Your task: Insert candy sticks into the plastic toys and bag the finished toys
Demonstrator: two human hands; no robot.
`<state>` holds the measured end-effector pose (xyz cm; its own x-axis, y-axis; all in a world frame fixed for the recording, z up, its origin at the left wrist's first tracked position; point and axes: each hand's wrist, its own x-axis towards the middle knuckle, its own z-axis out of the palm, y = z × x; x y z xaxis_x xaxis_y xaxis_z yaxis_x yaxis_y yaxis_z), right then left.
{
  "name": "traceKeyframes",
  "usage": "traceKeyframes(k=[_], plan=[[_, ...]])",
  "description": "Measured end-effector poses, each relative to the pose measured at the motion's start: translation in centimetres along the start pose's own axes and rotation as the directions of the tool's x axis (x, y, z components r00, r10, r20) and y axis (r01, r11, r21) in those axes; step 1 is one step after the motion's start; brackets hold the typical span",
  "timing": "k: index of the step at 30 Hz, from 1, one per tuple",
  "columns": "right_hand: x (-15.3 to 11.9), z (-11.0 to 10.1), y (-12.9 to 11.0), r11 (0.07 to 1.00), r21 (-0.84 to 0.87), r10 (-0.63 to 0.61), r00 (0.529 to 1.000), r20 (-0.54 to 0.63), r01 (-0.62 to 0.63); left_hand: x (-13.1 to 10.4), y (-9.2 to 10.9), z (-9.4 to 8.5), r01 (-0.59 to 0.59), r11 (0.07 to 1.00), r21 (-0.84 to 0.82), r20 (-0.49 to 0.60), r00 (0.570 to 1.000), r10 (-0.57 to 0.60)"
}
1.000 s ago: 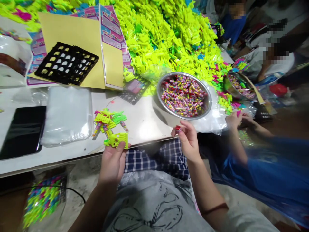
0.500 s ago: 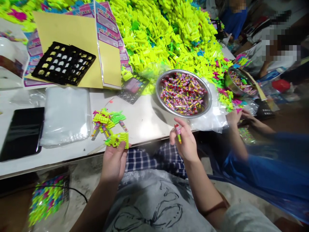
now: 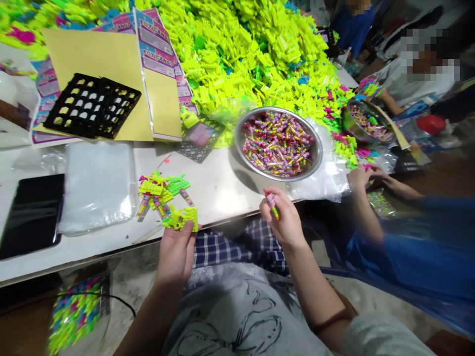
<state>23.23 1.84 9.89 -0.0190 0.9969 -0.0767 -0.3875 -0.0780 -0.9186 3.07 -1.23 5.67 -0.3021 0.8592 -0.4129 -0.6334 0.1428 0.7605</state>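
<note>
My left hand (image 3: 178, 252) is closed on a yellow-green plastic toy piece (image 3: 182, 219) at the table's front edge. Between thumb and fingers, my right hand (image 3: 282, 217) holds a small candy tube (image 3: 272, 203) with a pink label, red top and yellow-green lower part. Just beyond that hand stands a metal bowl (image 3: 238, 148) full of similar candy tubes (image 3: 276, 143). Behind my left hand lies a small heap of toy pieces (image 3: 150, 187), some with candy tubes attached or beside them.
A huge pile of yellow-green toy pieces (image 3: 237, 54) covers the back. On the left are a black phone (image 3: 31, 210), clear plastic bags (image 3: 98, 185), printed cards (image 3: 156, 37) and a black grid tray (image 3: 92, 104). At right, a co-worker's hands (image 3: 365, 175) work near another bowl (image 3: 347, 118).
My right hand's fingers have closed further around the candy tube. My left hand keeps its hold on the toy piece. The view has shifted slightly.
</note>
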Motion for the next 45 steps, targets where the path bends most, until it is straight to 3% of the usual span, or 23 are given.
traceKeyframes(k=[6,15,20,24,28,35,40,45], plan=[[0.2,-0.2,0.4,0.999,0.032,0.026,0.999,0.041,-0.028,0.2,-0.1,-0.3,-0.001,1.000,-0.006,-0.008,1.000,0.001],[-0.8,-0.2,1.8,0.949,0.166,0.241,0.957,0.162,-0.267,-0.1,0.4,-0.5,-0.025,1.000,0.001,-0.008,1.000,0.025],[-1.2,-0.1,1.7,0.933,0.191,0.259,0.938,0.230,-0.305,-0.4,0.4,-0.3,-0.053,0.998,0.031,0.003,0.999,0.053],[-1.6,0.0,1.0,0.968,0.124,0.190,0.957,0.219,-0.220,-0.7,0.4,0.0,-0.071,0.996,0.061,0.037,0.997,0.069],[-2.4,-0.1,0.5,1.000,0.004,0.022,0.978,0.210,-0.024,-1.0,0.2,0.1,-0.073,0.993,0.095,0.030,0.997,0.070],[-3.5,0.2,-0.4,0.952,-0.164,-0.212,0.941,0.265,0.260,-1.2,-0.5,0.3,-0.061,0.996,0.063,0.016,0.998,0.060],[-3.6,0.2,-0.8,0.930,-0.205,-0.249,0.932,0.262,0.306,-1.4,-0.5,1.0,-0.061,0.995,0.080,0.027,0.998,0.059],[-3.7,-0.1,-0.9,0.945,-0.217,-0.192,0.951,0.241,0.245,-1.6,-0.4,1.4,-0.095,0.986,0.139,0.054,0.995,0.088]])
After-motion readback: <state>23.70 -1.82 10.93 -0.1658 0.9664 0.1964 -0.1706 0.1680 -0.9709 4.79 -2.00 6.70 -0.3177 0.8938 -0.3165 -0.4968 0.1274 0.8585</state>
